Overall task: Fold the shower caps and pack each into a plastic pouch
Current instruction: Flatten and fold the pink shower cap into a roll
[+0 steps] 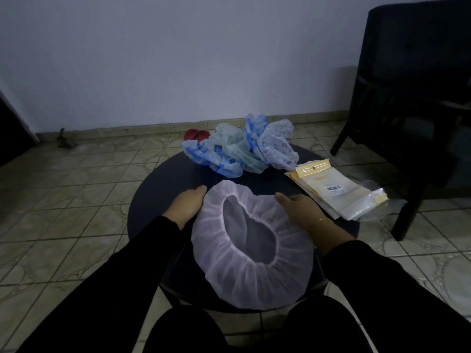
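Two hands on the pale pink shower cap point(254, 271), spread opening-up on the round dark surface point(158, 189): left hand point(187, 206) at its left edge, right hand point(299, 208) on the right rim, fingers look relaxed; dim light, can't confirm grip. Crumpled caps point(239, 146) behind; pouches point(336, 192) stacked right.

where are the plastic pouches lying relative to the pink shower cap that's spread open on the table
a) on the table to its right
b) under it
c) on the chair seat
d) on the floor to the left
a: the stack of plastic pouches lies on the round dark table, to the right of the pink shower cap, just beyond the right hand.
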Action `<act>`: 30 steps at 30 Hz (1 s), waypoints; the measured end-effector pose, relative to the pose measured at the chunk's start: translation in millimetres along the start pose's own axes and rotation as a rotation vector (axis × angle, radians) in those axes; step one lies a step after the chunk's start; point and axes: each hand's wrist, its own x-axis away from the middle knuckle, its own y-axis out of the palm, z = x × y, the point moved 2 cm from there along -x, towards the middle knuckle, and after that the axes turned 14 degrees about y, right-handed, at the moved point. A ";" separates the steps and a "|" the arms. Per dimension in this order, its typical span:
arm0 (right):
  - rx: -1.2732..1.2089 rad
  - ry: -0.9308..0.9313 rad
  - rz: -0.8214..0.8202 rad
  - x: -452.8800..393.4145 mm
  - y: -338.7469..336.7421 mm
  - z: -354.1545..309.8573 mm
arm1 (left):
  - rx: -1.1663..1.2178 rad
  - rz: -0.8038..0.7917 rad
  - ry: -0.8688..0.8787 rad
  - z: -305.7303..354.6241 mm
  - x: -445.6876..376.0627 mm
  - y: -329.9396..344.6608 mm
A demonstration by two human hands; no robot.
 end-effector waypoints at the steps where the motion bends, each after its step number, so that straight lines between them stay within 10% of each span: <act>1: 0.045 -0.010 -0.009 0.8 0.2 -1.1 | -0.019 0.026 -0.034 -1.5 -0.4 0.6; 10: 0.038 -0.110 -0.104 5.7 5.6 0.7 | 0.036 0.037 0.063 -4.7 -4.0 -1.4; 22: 0.237 -0.045 0.266 -1.0 9.4 22.2 | -0.309 0.220 0.308 -27.0 12.2 2.5; 25: 0.533 -0.294 0.524 11.5 12.0 15.6 | -0.660 0.295 0.607 -16.4 16.1 6.0; 30: 0.771 -0.653 0.218 23.8 34.2 3.8 | -0.917 -0.262 0.824 -6.7 26.3 38.2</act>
